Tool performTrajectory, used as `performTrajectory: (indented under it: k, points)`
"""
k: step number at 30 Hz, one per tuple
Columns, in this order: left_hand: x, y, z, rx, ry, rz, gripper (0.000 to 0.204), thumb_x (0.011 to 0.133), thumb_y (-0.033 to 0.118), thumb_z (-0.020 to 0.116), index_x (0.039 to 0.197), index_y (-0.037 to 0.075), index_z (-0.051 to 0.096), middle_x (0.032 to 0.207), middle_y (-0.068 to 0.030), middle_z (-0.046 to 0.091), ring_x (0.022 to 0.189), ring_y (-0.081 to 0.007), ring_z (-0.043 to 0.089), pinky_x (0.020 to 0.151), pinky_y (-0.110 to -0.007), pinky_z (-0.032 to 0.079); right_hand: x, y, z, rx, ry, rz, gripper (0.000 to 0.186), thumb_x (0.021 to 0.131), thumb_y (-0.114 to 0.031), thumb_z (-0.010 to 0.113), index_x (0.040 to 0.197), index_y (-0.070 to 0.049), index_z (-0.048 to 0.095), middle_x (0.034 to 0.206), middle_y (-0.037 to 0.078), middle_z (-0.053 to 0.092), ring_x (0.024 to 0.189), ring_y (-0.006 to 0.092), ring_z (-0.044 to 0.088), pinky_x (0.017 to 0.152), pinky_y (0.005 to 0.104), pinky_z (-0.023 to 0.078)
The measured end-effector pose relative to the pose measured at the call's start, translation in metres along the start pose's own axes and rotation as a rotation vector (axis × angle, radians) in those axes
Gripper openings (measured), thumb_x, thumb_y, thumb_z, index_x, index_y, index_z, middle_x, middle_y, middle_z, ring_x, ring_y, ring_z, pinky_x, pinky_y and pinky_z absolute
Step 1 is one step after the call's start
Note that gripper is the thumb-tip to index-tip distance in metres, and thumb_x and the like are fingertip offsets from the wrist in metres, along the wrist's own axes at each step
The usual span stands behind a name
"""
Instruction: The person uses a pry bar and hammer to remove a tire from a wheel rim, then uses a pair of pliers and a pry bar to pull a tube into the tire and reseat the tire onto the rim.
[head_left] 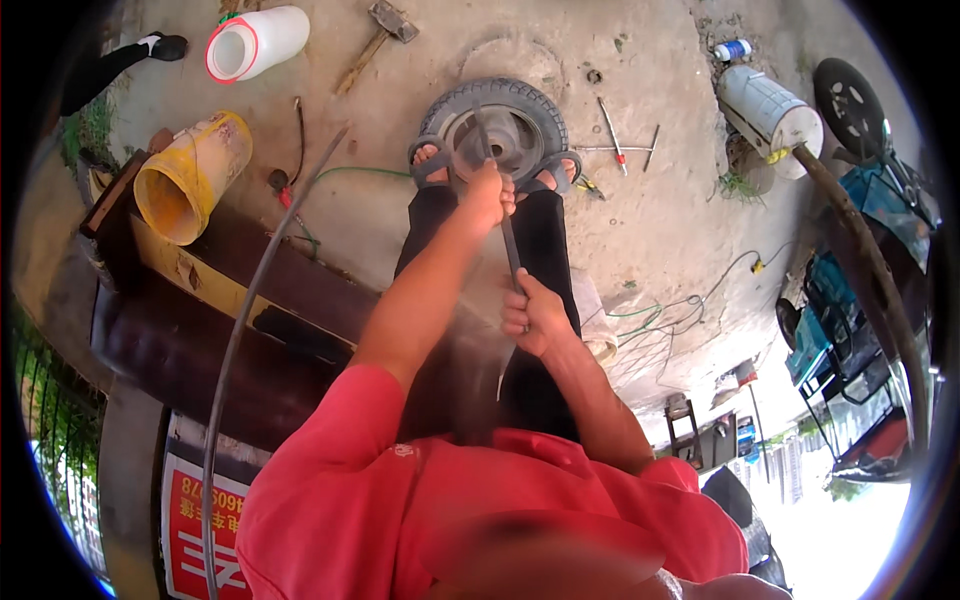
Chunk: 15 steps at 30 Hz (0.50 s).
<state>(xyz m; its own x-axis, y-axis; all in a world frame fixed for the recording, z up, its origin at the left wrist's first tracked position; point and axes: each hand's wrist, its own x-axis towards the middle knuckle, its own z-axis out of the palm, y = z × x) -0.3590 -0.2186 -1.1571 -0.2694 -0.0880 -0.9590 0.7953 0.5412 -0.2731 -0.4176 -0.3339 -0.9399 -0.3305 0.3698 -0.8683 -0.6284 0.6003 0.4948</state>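
Observation:
A small wheel with a black tyre [553, 107] lies flat on the ground between my sandalled feet. Both my hands are wrapped round a long dark metal bar [509, 240], which looks like a pry bar. My left hand [487, 195] grips it higher up, close to the wheel. Nearer my body, my right hand [538, 314] is closed round its lower part. The bar's far end reaches over the wheel's rim and hub, slightly blurred; whether it touches them I cannot tell.
A hammer [394, 22], a white bucket [275, 42] and a yellow bucket [215, 165] lie to the left. Right of the wheel are a cross-shaped wrench [612, 140] and pliers [592, 188]. A brown sofa [200, 340] stands at left. Farther right lies a white drum [765, 105].

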Motion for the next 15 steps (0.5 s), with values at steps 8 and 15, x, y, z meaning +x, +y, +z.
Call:
performTrajectory:
  k: [8, 15]
  points:
    - [0.012, 0.006, 0.047, 0.092, 0.028, -0.012, 0.055, 0.11, 0.051, 0.034, 0.074, 0.011, 0.045, 0.06, 0.0006, 0.04, 0.043, -0.0105, 0.03, 0.044, -0.028, 0.024, 0.006, -0.039, -0.009, 0.102, -0.065, -0.005, 0.033, 0.11, -0.035, 0.045, 0.109, -0.005, 0.058, 0.065, -0.007, 0.032, 0.05, 0.0082, 0.026, 0.047, 0.0259, 0.023]
    - [0.025, 0.019, 0.056, 0.186, 0.093, -0.02, 0.057, 0.109, 0.052, 0.034, 0.071, 0.011, 0.045, 0.059, 0.0005, 0.039, 0.043, -0.0109, 0.03, 0.045, -0.029, 0.024, 0.011, -0.049, 0.009, 0.157, -0.047, 0.004, 0.036, 0.111, -0.037, 0.043, 0.111, -0.004, 0.058, 0.065, -0.007, 0.032, 0.049, 0.0073, 0.026, 0.045, 0.0257, 0.024]
